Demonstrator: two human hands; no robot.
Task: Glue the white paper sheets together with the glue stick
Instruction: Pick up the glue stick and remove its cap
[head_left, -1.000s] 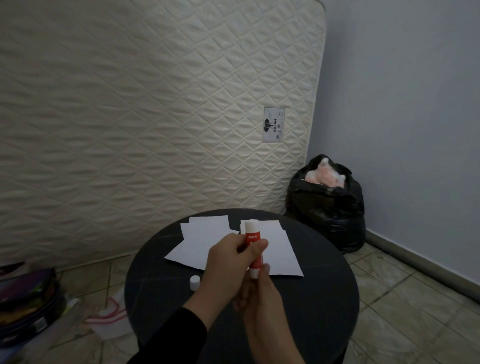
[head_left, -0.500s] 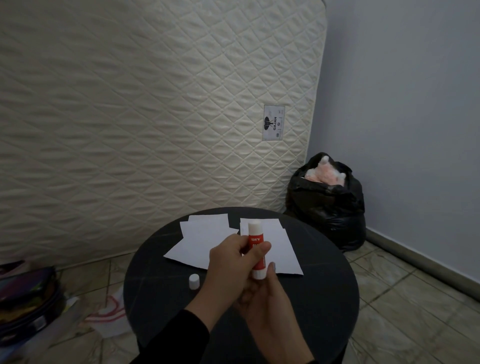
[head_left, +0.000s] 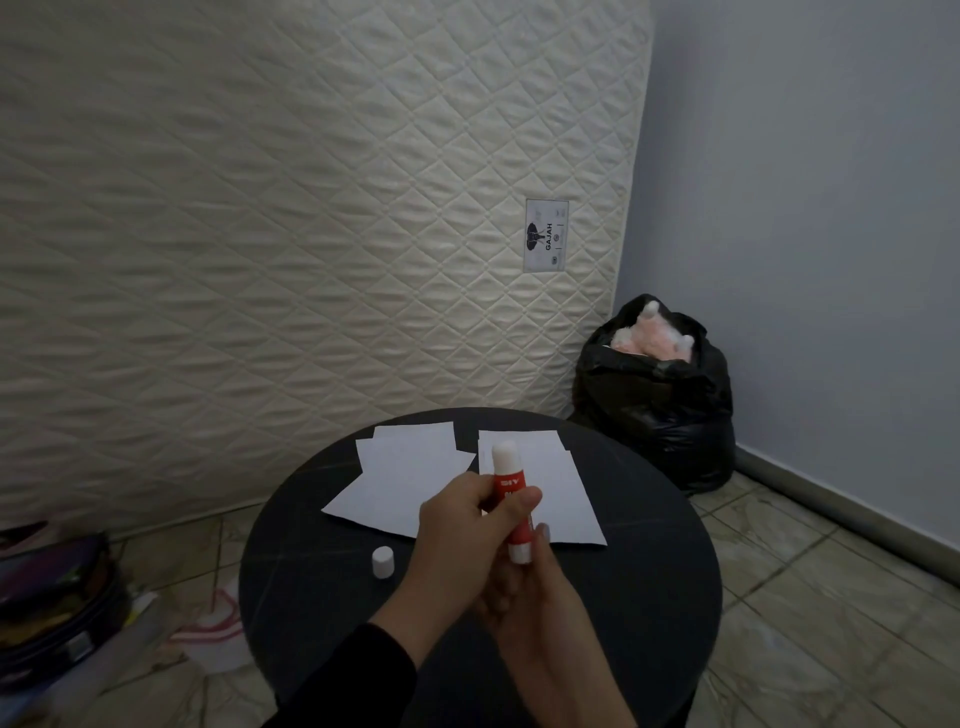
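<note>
A red and white glue stick (head_left: 509, 483) stands nearly upright above the round black table (head_left: 639, 587), uncapped, its white top showing. My left hand (head_left: 457, 540) grips its red body with curled fingers and thumb. My right hand (head_left: 524, 592) sits below and pinches the white base of the stick. Several white paper sheets (head_left: 410, 467) lie overlapping on the far half of the table, behind the glue stick. The small white cap (head_left: 382, 561) stands on the table to the left of my hands.
A quilted cream mattress (head_left: 311, 208) leans against the wall behind the table. A black plastic bag (head_left: 660, 405) with something pink inside sits on the tiled floor at right. Bags and papers (head_left: 57, 603) lie on the floor at left.
The glue stick has tilted slightly and its white base has come lower into my right hand's fingers. Both hands stay in about the same place.
</note>
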